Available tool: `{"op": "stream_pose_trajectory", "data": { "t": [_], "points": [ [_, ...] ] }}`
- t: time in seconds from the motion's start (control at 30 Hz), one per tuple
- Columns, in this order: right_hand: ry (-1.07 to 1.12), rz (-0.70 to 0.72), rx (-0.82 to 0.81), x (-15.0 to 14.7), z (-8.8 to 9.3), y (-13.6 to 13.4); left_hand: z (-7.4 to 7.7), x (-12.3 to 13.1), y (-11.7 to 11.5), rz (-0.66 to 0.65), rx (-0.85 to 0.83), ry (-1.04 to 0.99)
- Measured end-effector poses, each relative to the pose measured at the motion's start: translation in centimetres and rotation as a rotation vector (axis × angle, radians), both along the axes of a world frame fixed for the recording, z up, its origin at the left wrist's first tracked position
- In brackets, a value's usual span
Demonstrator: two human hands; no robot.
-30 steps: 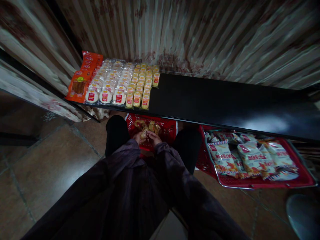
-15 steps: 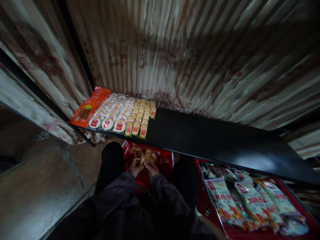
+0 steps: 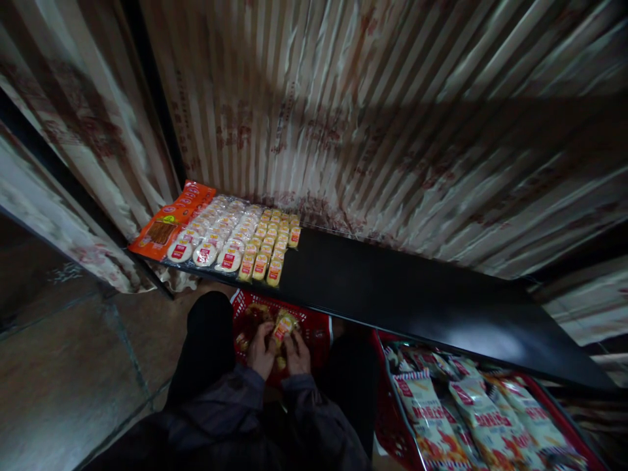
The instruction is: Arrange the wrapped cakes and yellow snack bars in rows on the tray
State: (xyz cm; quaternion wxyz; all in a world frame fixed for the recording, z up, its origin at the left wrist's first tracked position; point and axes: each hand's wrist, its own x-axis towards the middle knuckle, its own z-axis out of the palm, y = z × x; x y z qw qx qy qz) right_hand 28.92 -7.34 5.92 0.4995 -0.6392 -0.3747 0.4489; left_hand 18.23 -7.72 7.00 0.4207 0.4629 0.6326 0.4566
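Note:
Between my two hands are small yellow wrapped cakes (image 3: 283,325) with red labels, held above a red basket (image 3: 322,330). My left hand (image 3: 261,352) grips them from the left with bent fingers. From the other side, my right hand (image 3: 297,354) presses its fingers against them. How many cakes I hold cannot be made out. More wrapped pieces lie in the basket, partly hidden by my hands. Just above, on a black shelf (image 3: 373,281), stand rows of matching yellow cakes (image 3: 273,269).
Left of the yellow rows are round white packaged cakes (image 3: 229,259) and a flat orange bag (image 3: 164,229). A second red basket (image 3: 392,409), full of snack bags (image 3: 478,409), sits at lower right under the shelf edge. Striped curtain (image 3: 324,118) hangs behind.
Both hands have lifted and drawn the yellow cakes upright in the basket, their labels now facing me. The view has shifted slightly; the shelf rows look the same.

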Motion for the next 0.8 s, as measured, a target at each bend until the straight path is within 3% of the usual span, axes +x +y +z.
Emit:
{"op": "stream_pose_trajectory", "data": {
  "t": [0.1,0.37,0.53,0.8],
  "points": [
    [-0.034,-0.056,0.052,0.0,1.4,0.2,1.5,0.4,0.3,-0.016,0.05,0.062],
    [-0.189,0.037,0.158,0.9,4.5,2.3,4.9,1.5,2.6,0.005,0.144,0.023],
    [-0.37,-0.019,0.204,1.3,5.4,4.0,6.1,2.0,4.1,0.023,0.168,0.049],
    [-0.413,-0.004,0.18,1.9,6.7,6.3,7.7,3.0,6.0,0.003,0.192,0.121]
  ]
}}
